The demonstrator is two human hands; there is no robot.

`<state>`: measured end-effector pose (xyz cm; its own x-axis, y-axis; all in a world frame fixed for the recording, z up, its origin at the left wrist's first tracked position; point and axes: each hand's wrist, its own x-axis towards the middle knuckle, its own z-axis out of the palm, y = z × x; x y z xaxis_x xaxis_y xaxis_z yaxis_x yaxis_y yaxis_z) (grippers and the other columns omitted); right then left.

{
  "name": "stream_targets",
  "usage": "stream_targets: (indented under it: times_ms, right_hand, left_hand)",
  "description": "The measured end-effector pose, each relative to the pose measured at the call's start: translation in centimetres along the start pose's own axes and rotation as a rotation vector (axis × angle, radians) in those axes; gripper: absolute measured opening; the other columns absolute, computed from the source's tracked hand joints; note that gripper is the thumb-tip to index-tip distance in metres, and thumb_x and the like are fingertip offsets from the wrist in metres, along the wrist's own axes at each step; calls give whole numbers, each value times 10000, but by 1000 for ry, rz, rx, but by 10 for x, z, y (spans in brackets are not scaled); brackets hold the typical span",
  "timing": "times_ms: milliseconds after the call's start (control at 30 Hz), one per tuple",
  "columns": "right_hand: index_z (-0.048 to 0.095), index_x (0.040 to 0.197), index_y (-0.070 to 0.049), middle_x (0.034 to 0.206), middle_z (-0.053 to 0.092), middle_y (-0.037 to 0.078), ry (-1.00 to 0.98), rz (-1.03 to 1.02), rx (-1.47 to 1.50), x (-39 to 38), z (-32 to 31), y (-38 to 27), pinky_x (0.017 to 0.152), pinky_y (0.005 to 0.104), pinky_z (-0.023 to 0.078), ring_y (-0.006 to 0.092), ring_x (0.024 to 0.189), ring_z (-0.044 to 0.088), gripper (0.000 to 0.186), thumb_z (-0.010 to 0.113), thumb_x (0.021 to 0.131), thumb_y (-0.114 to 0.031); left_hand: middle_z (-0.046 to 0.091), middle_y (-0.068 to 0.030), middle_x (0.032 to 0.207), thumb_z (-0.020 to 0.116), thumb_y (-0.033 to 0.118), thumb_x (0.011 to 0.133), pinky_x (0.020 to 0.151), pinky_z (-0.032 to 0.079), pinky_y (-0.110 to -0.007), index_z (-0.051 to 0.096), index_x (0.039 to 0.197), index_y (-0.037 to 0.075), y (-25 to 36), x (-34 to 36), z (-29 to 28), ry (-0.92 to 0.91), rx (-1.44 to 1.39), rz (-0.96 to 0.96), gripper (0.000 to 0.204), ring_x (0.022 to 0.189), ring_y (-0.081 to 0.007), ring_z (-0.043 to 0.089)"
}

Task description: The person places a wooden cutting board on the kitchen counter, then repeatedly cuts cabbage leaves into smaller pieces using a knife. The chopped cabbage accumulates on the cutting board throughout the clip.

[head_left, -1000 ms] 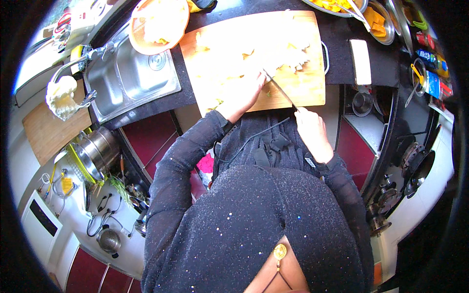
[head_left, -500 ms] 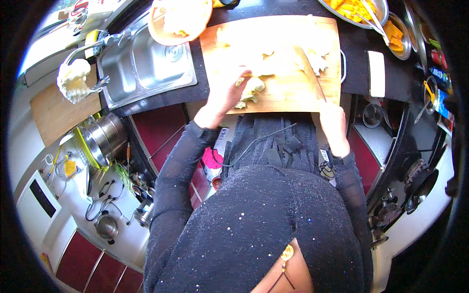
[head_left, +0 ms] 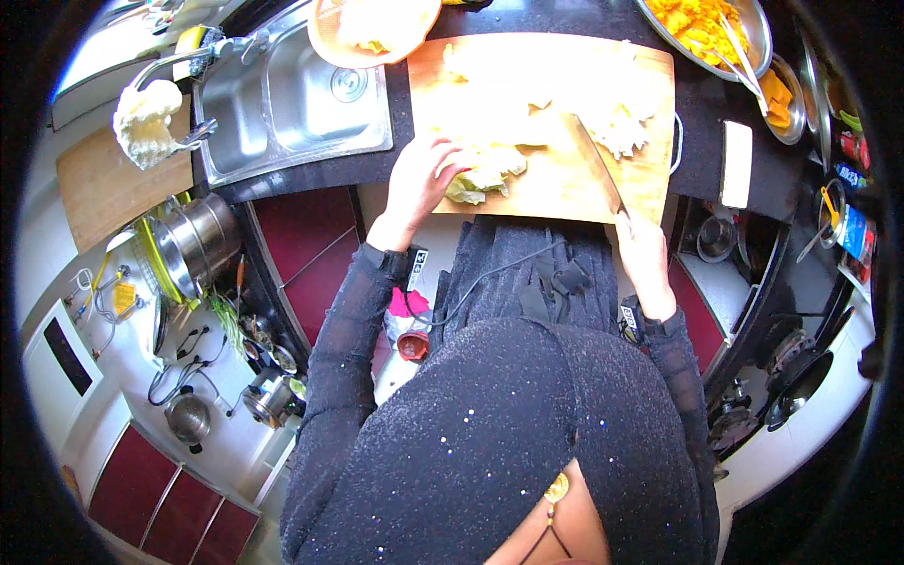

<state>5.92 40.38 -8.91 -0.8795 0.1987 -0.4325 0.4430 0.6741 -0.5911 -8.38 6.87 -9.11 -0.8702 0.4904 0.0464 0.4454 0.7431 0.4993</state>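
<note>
A wooden cutting board [head_left: 565, 193] lies on the dark counter in front of me, its middle washed out by glare. My left hand [head_left: 421, 179] is at the board's near left edge, fingers apart and curved beside a pale green leafy vegetable piece [head_left: 487, 176], possibly cabbage; the fingertips seem to touch it. In my right hand [head_left: 642, 247] is the handle of a kitchen knife [head_left: 599, 162], gripped at the near right edge. Its blade slants away and left over the board. More pale leafy pieces [head_left: 623, 130] lie just right of the blade.
An orange colander [head_left: 325, 42] holding pale pieces overlaps the board's far left corner. Left of it is a double steel sink [head_left: 295, 155]. A steel bowl of orange-yellow pieces [head_left: 697, 28] stands far right, with a smaller bowl [head_left: 782, 99] and a white slab [head_left: 736, 165].
My left hand has drawn back to the left across the board, uncovering more of the leafy piece, and its fingers have spread. The knife stays over the right side. The whole view has shifted slightly.
</note>
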Motion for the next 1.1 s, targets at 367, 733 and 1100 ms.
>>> stream_targets:
  times_ms: [367,733,1100]
  right_hand:
    - [670,998,-15,821,651,248,35,-20,42,-4,4,-5,655,444,507,417,759,647,251,567,953,-239]
    - [664,1010,9,816,651,256,-23,72,112,-7,3,1,662,406,505,373,752,669,273,571,952,-241]
    - [647,933,-28,784,638,239,78,112,181,-9,4,11,625,463,487,435,750,630,240,554,962,-246]
  left_hand:
    - [612,-95,966,730,97,784,750,484,-379,639,909,80,21,47,46,-134,-127,-87,155,903,-293,606]
    - [651,-116,907,620,104,922,775,500,-333,603,1020,32,33,69,11,-68,-337,-93,123,857,-238,645]
    - [663,-104,943,644,87,906,834,504,-330,589,1086,22,67,92,38,-214,-572,-43,199,896,-204,646]
